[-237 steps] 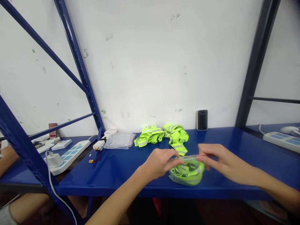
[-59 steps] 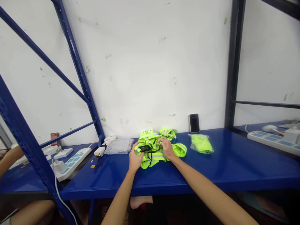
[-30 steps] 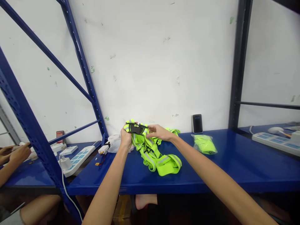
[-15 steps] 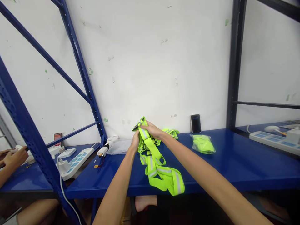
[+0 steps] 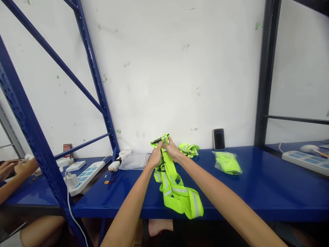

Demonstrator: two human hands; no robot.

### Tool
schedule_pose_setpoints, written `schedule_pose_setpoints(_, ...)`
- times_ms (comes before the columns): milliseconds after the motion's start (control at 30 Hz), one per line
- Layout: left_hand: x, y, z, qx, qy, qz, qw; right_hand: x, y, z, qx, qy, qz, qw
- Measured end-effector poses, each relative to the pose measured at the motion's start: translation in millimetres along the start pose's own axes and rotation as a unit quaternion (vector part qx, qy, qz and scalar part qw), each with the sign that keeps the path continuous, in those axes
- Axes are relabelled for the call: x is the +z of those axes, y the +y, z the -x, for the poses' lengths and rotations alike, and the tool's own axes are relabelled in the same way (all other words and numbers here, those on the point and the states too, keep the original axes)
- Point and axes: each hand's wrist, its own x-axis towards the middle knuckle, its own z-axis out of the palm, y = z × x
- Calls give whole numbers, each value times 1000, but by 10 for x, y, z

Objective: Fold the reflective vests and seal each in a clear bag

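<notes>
Above the blue desk [image 5: 252, 190], the left hand [image 5: 155, 156] and right hand [image 5: 173, 150] grip the bunched top of the neon strap [image 5: 169, 168], likely light, limp webbing best held by those folds.

Place: a workshop, by its look
Tabletop [image 5: 249, 192]: blue, between metal rack posts [image 5: 95, 75]
Wall [image 5: 154, 51]: white, scuffed
Power strips [image 5: 87, 174]: one at either side
Next bay: a co-worker's arm [image 5: 11, 185] near small white devices [image 5: 76, 166]
</notes>
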Motion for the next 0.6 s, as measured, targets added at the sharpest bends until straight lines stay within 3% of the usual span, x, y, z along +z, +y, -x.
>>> schedule_pose_setpoints(67, -11, 45, 40, 19, -16, -30, 999, -14, 24, -28, 30, 11, -75, 997)
schedule_pose_setpoints(167, 1, 52, 94, 48, 4, -50, 998, -6, 36, -84, 86, -28, -142, 986)
schedule_pose_setpoints(267, -21, -14, 145, 55, -19, -49, 997, 18, 44, -141, 63, -50, -166, 983)
schedule_pose_setpoints(367, -76, -82, 194, -29, -84, -7, 996, 36, 70, -161, 0, -54, -190, 980)
schedule_pose_setpoints(467, -103, -90, 248, -126, -112, 54, 984, 26, 104, -115, -23, -26, -163, 986)
schedule_pose_setpoints(600, -74, -77, 318, -153, -113, 60, 980, -45, 144, -20, -36, -5, -78, 996)
